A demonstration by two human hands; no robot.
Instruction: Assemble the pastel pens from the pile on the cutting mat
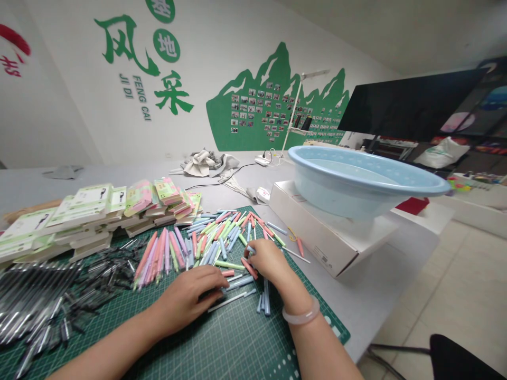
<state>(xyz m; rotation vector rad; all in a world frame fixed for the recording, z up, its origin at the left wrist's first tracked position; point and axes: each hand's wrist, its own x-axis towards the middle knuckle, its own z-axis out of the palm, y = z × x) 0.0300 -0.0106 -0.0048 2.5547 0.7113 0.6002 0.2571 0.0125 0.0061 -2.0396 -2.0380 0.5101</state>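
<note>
Above a green cutting mat (190, 348), my right hand (269, 261) is closed, with a small blue pen part (250, 250) between its fingers. A coral pen part (249, 268) lies against the same fingers; whether they grip it is unclear. Left of it, my left hand (198, 293) rests low over the mat with thumb and fingers apart, beside a light blue pen tube (240, 283) and a thin white refill (227, 302). Just beyond both hands spreads a pile of blue, green and coral pen parts (222, 232). Several blue tubes (266, 298) lie below my right hand.
Coral and purple pens (162, 256) lie left of the pile, near dark clear-barrelled pens (35, 295). Stacked boxes (87, 203) stand behind them. At right, a blue basin (336, 184) sits on a white box (312, 232). Grey gloves (206, 162) lie farther back.
</note>
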